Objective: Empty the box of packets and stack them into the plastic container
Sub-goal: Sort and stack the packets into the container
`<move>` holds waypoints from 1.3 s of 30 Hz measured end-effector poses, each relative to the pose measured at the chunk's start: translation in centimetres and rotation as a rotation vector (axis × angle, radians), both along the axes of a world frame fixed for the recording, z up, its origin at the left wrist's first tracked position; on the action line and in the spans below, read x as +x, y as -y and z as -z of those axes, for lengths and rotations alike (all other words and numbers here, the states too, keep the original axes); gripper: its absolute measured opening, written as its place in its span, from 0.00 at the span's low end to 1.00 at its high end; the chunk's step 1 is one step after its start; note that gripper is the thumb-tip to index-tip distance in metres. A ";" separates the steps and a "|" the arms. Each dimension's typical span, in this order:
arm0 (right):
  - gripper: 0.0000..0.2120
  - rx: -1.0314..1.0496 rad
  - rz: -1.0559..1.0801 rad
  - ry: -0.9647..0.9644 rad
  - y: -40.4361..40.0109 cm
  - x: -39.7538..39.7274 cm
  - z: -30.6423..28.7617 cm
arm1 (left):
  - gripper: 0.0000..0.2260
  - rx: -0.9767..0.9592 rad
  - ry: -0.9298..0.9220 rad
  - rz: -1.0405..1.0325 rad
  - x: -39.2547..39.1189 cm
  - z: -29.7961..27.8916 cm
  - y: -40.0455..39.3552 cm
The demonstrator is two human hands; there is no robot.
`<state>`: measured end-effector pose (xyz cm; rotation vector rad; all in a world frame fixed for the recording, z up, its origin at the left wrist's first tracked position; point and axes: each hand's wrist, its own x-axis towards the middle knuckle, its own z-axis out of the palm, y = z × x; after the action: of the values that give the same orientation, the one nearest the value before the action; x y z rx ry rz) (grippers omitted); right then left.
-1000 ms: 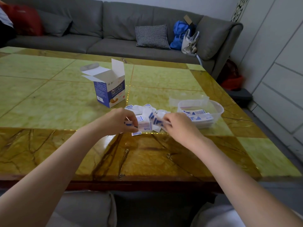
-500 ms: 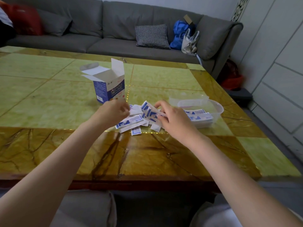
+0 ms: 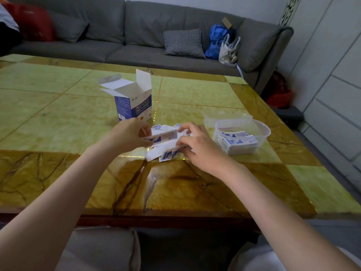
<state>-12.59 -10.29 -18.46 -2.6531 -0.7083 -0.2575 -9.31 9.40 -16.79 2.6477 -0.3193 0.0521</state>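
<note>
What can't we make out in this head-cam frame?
- Box interior: head view, walls and flaps hide whether packets remain.
- Loose packets: count unclear, overlapped and partly covered by the left hand and right hand.
- Bundle between the hands: motion-blurred, print unreadable.
- Container stack: count unclear.

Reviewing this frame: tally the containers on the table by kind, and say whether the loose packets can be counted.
Cardboard box, open, upright: 1
Clear plastic container, packets stacked inside: 1
Clear lid behind the container: 1
Total: 3
Loose packets overlap between the left hand and right hand, which both hold some: cannot count.
</note>
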 end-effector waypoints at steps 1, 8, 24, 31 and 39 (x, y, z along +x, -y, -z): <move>0.08 0.000 -0.026 0.035 -0.2 -0.1 -0.3 | 0.07 -0.019 0.028 0.045 -0.3 -0.3 0.4; 0.09 -0.094 0.070 0.080 -0.3 -0.4 -0.4 | 0.11 0.002 0.049 0.179 -0.5 0.3 2.4; 0.06 0.196 0.192 -0.174 1.5 -0.8 0.5 | 0.05 -0.020 -0.171 0.005 -0.5 1.2 1.9; 0.07 1.245 0.318 -0.841 1.4 -1.2 -1.2 | 0.03 0.028 0.192 0.097 -0.9 1.3 1.9; 0.10 1.581 0.178 -1.125 1.3 -1.1 -1.7 | 0.11 0.215 0.423 0.232 -1.7 1.1 3.6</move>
<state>-13.71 -11.55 -16.81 -0.9785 0.1730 0.4539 -11.05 5.75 -17.94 2.7726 -0.8097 0.5331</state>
